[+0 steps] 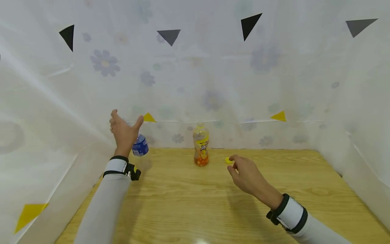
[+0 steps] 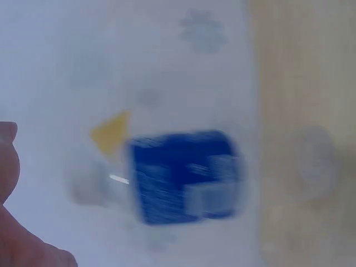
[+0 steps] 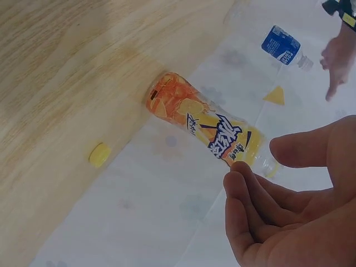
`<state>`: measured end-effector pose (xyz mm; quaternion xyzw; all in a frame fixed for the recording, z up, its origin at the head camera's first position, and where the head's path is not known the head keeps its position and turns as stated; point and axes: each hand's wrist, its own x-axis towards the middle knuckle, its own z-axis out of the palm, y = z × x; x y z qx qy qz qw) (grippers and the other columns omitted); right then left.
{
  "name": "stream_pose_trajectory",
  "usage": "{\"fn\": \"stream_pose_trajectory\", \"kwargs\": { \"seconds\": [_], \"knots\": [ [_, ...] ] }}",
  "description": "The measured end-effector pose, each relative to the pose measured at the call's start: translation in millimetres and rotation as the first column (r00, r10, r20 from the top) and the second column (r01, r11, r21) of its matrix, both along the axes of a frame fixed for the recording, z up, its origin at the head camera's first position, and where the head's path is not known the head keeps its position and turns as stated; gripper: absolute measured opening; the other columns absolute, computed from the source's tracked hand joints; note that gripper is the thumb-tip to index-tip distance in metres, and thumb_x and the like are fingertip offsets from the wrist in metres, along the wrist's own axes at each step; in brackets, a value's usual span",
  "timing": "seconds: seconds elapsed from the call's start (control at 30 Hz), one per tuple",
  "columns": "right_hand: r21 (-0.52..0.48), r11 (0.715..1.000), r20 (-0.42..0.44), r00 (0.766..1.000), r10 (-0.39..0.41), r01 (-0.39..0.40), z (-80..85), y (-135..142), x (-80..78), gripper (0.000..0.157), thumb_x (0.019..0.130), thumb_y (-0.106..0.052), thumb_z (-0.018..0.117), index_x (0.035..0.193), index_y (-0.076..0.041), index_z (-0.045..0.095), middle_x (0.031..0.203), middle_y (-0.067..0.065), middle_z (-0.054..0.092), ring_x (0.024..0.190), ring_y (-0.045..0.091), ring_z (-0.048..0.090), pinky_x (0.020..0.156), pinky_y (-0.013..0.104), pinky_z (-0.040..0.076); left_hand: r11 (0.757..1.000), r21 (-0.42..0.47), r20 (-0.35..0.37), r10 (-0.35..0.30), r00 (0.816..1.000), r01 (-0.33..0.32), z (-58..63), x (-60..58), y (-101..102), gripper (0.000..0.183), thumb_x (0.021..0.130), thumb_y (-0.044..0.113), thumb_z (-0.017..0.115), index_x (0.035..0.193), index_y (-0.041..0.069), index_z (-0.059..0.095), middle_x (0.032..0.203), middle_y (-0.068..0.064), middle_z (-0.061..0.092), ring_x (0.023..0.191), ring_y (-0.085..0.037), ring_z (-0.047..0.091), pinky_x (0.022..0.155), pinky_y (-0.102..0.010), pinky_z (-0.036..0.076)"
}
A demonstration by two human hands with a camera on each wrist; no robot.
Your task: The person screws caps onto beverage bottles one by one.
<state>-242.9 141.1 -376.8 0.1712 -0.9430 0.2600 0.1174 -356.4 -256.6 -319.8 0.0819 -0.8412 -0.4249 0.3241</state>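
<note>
My left hand (image 1: 124,135) is raised at the back left, fingers and thumb spread, holding nothing. Just behind it stands a clear plastic bottle with a blue label (image 1: 140,146), partly hidden by the hand; in the left wrist view the blue label (image 2: 186,178) is blurred. An uncapped drink bottle (image 1: 201,145) with a yellow and orange label stands upright at the back middle. My right hand (image 1: 248,176) hovers over the table, fingers loosely bent and nothing in them. Close to its fingertips in the head view, a yellow bottle cap (image 3: 100,155) lies on the table.
The wooden table (image 1: 182,203) runs back to a pale plastic sheet (image 1: 198,81) printed with flowers, which also rises at both sides. Black, grey and yellow triangles are on the sheet, such as a yellow triangle (image 1: 278,116) at the back right.
</note>
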Motion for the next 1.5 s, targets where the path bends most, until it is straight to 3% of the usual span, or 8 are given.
{"fn": "stream_pose_trajectory", "kwargs": {
  "seconds": [0.13,0.27,0.37,0.53,0.83,1.0,1.2,1.5],
  "knots": [
    [-0.006,1.0,0.014,1.0,-0.003,0.003,0.4,-0.5,0.4,0.028,0.102,-0.015,0.059,0.124,0.001,0.063,0.094,0.009,0.069,0.085,0.023,0.066,0.072,0.04,0.055,0.993,-0.091,-0.179,-0.094,0.979,0.079,37.4,-7.8,32.7,0.08,0.096,0.046,0.063,0.157,0.009,0.027,0.155,-0.026,0.033,0.136,-0.049,0.038,0.113,-0.062,0.03],
    [-0.007,1.0,0.028,1.0,0.003,-0.003,0.8,-2.6,0.1,0.029,0.102,-0.016,0.059,0.125,0.0,0.063,0.094,0.008,0.068,0.083,0.021,0.065,0.069,0.037,0.054,0.965,-0.155,-0.198,-0.239,0.951,0.211,46.7,-10.0,77.5,0.066,0.1,0.04,0.059,0.153,0.007,0.039,0.157,-0.02,0.039,0.131,-0.047,0.05,0.112,-0.057,0.037],
    [-0.008,1.0,0.036,0.999,0.011,-0.01,1.0,-3.8,0.1,0.029,0.102,-0.016,0.059,0.125,0.0,0.063,0.093,0.007,0.067,0.079,0.018,0.063,0.066,0.035,0.052,0.941,-0.158,-0.094,-0.315,0.944,0.298,33.6,-8.7,113.4,0.069,0.1,0.044,0.06,0.155,0.01,0.037,0.159,-0.017,0.039,0.129,-0.046,0.053,0.111,-0.057,0.04],
    [0.004,1.0,0.033,0.999,0.015,-0.015,-1.5,-2.9,0.4,0.027,0.102,-0.015,0.06,0.123,0.001,0.063,0.09,0.007,0.066,0.077,0.017,0.062,0.064,0.033,0.051,0.907,-0.073,0.106,-0.407,0.907,0.416,-9.4,-7.2,164.9,0.089,0.094,0.053,0.068,0.162,0.018,0.022,0.165,-0.016,0.031,0.139,-0.046,0.045,0.114,-0.061,0.034],
    [0.016,0.999,0.022,0.999,0.029,-0.03,-8.9,-3.2,-2.8,0.028,0.101,-0.015,0.06,0.122,0.003,0.062,0.088,0.007,0.067,0.076,0.018,0.063,0.065,0.034,0.052,0.918,0.135,0.172,-0.392,0.904,0.372,-69.8,-9.2,205.0,0.101,0.084,0.041,0.083,0.161,0.013,0.023,0.146,-0.022,0.052,0.122,-0.04,0.061,0.102,-0.052,0.05],
    [0.022,0.999,0.02,0.999,0.034,-0.034,-12.3,-3.4,-2.7,0.027,0.102,-0.015,0.059,0.121,0.003,0.063,0.089,0.007,0.067,0.076,0.017,0.063,0.064,0.033,0.051,0.926,0.146,0.149,-0.369,0.917,0.349,-77.8,-6.4,210.5,0.068,0.088,0.035,0.08,0.138,0.004,0.048,0.12,-0.018,0.068,0.108,-0.035,0.067,0.092,-0.049,0.055],
    [0.008,0.999,0.034,0.999,0.037,-0.038,-12.4,-2.4,-1.3,0.027,0.102,-0.014,0.059,0.122,0.004,0.062,0.089,0.007,0.067,0.073,0.015,0.062,0.063,0.031,0.051,0.941,0.139,0.148,-0.329,0.933,0.309,-77.3,-4.1,212.4,0.063,0.087,0.036,0.081,0.133,0.004,0.053,0.118,-0.015,0.069,0.109,-0.034,0.065,0.093,-0.048,0.053],
    [-0.003,0.999,0.04,0.998,0.039,-0.039,-11.0,-3.3,-1.2,0.027,0.102,-0.014,0.059,0.123,0.003,0.062,0.09,0.007,0.067,0.075,0.016,0.063,0.063,0.032,0.052,0.909,0.082,0.202,-0.417,0.886,0.409,-68.9,4.6,208.5,0.071,0.086,0.042,0.08,0.141,0.007,0.051,0.129,-0.016,0.066,0.115,-0.035,0.063,0.095,-0.049,0.054]
  ]
}}
